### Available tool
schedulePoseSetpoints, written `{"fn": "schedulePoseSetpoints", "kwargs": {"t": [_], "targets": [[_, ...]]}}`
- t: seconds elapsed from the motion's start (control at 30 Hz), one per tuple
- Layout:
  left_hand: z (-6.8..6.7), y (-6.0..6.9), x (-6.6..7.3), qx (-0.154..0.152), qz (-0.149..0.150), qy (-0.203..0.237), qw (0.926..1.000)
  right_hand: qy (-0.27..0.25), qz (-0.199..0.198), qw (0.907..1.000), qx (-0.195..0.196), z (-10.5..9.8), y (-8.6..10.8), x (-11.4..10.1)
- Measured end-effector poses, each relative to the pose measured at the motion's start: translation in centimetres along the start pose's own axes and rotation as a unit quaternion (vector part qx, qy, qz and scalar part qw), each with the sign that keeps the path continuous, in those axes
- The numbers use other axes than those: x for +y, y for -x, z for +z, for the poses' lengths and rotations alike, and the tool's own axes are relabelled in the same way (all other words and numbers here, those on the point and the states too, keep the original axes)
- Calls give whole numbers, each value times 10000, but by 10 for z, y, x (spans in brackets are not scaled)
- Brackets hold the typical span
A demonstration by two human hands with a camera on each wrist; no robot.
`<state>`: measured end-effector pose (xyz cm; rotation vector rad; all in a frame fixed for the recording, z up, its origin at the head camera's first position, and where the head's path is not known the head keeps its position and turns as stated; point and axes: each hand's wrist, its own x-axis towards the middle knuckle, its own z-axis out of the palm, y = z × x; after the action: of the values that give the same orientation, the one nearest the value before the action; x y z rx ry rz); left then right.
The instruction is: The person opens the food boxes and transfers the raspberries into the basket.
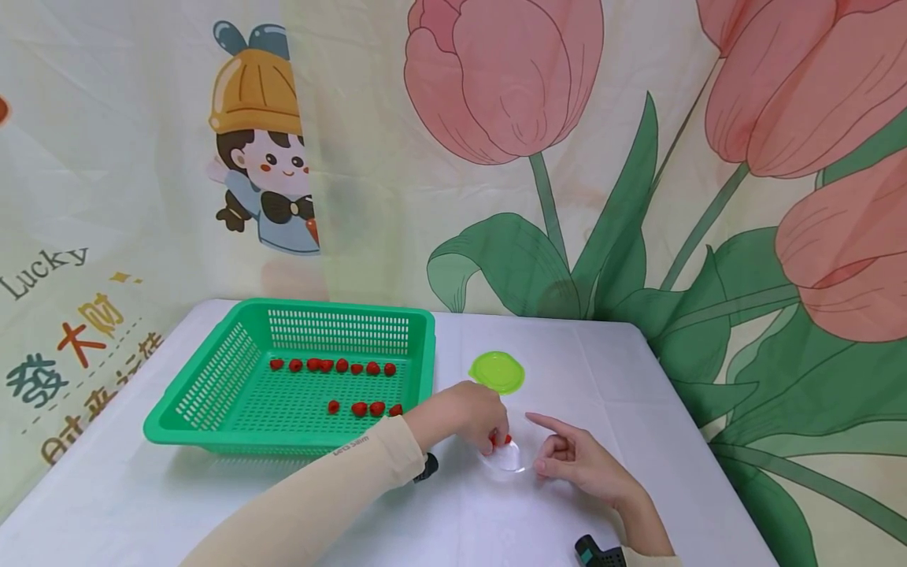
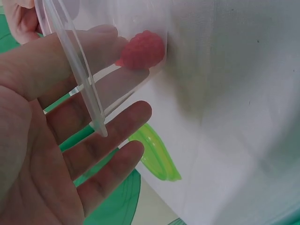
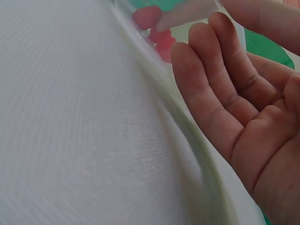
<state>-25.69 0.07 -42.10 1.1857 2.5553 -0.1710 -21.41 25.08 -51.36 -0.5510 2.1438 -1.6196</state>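
In the head view my left hand [image 1: 475,413] reaches down into a small clear plastic container [image 1: 509,461] at the middle of the table. Its fingertips are at a red raspberry [image 2: 144,49] inside, seen through the clear wall in the left wrist view; the fingers look loose, with two of them outside the rim. More raspberries [image 3: 164,47] lie in the container in the right wrist view. My right hand [image 1: 584,465] is at the container's right side, its index finger straight and the other fingers bent. Whether it touches the rim is unclear.
A green basket [image 1: 212,437] stands on the left of the white-covered table [image 1: 588,354], with several raspberries [image 1: 360,409] in two rows on its floor. Behind the container lies a lime-green lid [image 1: 498,372]. A printed curtain [image 1: 354,157] hangs behind the table.
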Motion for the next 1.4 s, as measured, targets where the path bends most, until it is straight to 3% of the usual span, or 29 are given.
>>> {"fn": "schedulePoseSetpoints", "kwargs": {"t": [0.17, 0.4, 0.6, 1.03, 1.4], "targets": [[4, -4, 1, 136, -2, -92, 9999, -27, -61, 10000, -19, 0, 0, 1], [10, -5, 6, 461, -240, 73, 9986, -34, -106, 9999, -9, -1, -1, 2], [14, -5, 7, 637, -212, -20, 9977, -33, -99, 9999, 23, -1, 0, 3], [14, -2, 2, 512, -192, 655, 9964, 34, -96, 9999, 39, -1, 0, 2], [14, -3, 2, 510, -201, 374, 9978, -6, -94, 9999, 33, 0, 0, 1]]}}
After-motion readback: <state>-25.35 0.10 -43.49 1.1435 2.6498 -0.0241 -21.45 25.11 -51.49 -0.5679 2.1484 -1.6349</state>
